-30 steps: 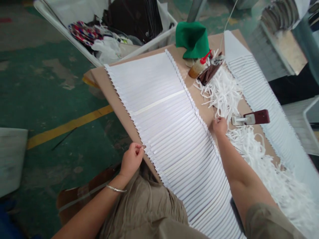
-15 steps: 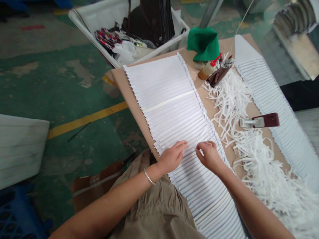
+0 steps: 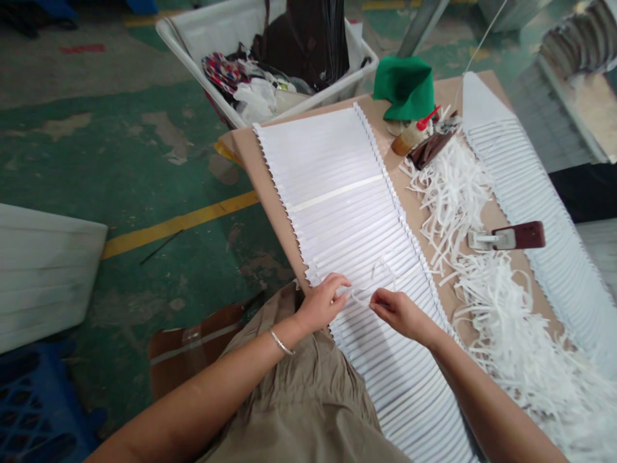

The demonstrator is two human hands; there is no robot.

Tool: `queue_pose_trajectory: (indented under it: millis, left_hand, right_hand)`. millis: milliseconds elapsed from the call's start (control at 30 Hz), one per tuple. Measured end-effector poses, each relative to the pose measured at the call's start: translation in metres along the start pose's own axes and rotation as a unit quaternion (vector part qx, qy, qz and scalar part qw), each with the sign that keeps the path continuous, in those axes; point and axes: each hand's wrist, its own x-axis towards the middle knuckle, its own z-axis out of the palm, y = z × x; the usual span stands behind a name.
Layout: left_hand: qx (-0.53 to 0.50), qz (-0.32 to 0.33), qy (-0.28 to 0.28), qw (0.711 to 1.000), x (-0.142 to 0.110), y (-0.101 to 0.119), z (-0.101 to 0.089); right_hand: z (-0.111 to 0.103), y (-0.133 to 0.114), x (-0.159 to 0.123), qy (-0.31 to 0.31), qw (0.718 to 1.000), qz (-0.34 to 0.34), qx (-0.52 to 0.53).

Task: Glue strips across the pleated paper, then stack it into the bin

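Observation:
A long row of overlapping white sheets [image 3: 337, 151] with jagged edges lies fanned along the table, running towards my body. Over its near half, my right hand [image 3: 398, 315] is closed in a pinch on a thin white strip [image 3: 360, 299]. The strip's free end reaches left towards my left hand [image 3: 321, 300], whose thumb and fingers are apart with a gap between them. Another thin, blurred white loop shows just above the sheets beyond my right hand; whether it belongs to the same strip I cannot tell.
Loose white strips [image 3: 501, 315] are heaped right of the sheets, with a maroon-handled stapler-like tool [image 3: 511, 236] on them. Further back are a red-tipped bottle [image 3: 409, 136] and green cloth [image 3: 407, 87]. A second fanned row [image 3: 525, 167] lies right; a white bin [image 3: 216, 96] stands beyond the table.
My right hand has moved slightly left and down, and a white strip now shows at its fingertips. My left hand has shifted slightly left. The whole view has drifted a little.

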Motion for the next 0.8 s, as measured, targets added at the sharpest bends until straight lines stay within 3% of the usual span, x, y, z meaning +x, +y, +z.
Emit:
queue_pose_trajectory:
  millis: [67, 200, 367, 433, 500, 633, 800]
  left_hand:
    - [0.013, 0.030, -0.032, 0.999, 0.002, 0.006, 0.005]
    - [0.045, 0.015, -0.083, 0.995, 0.005, 0.005, 0.003]
    - [0.091, 0.028, -0.037, 0.995, -0.001, 0.000, -0.006]
    - [0.101, 0.057, -0.021, 0.993, -0.001, 0.007, -0.002]
    - [0.103, 0.074, -0.041, 0.991, 0.001, 0.016, 0.005]
    - [0.088, 0.024, -0.108, 0.990, 0.010, 0.024, 0.009]
    - [0.005, -0.073, -0.071, 0.995, 0.010, -0.008, -0.031]
  right_hand:
    - [0.004, -0.006, 0.002, -0.004, 1.000, -0.005, 0.002]
    - [0.001, -0.004, 0.000, 0.002, 1.000, 0.011, -0.006]
    - [-0.015, 0.013, -0.010, 0.003, 0.999, 0.030, -0.013]
    - [-0.017, 0.011, -0.010, -0.001, 1.000, 0.024, -0.010]
    - [-0.016, 0.004, -0.007, -0.010, 1.000, 0.012, -0.004]
    - [-0.019, -0.006, 0.001, -0.013, 1.000, -0.002, 0.005]
    - [-0.055, 0.028, -0.001, 0.016, 0.999, 0.027, 0.011]
